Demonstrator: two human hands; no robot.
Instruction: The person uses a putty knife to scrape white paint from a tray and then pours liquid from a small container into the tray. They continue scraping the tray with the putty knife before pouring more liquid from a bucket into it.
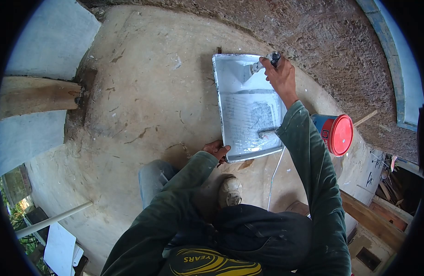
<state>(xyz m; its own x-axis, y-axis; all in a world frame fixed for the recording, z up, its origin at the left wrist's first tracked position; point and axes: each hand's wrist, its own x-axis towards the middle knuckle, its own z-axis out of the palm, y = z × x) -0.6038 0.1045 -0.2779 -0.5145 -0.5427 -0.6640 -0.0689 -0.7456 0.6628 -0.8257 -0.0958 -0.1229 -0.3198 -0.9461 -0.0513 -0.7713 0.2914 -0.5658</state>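
Observation:
A paint tray (226, 124) with a ribbed slope and white paint in it lies on the floor in front of me. My left hand (216, 150) is closed on its near left corner. Over the deep far end, my right hand (282, 77) grips a paint-smeared putty knife (260, 66), its blade down in the tray near the white paint. Part of a small metal-and-white tool (267, 134) lies on the ribs; my right sleeve hides the rest. A thin metal rod (276, 170) runs from the tray's near right side toward me.
Right of the tray lies a blue paint bucket with a red lid (342, 135), a wooden stick (365, 118) beyond it. A rough wall base (331, 50) borders the far side. At left are a wooden post (37, 97) and a pale pole (55, 220). My shoe (230, 191) is close to the tray.

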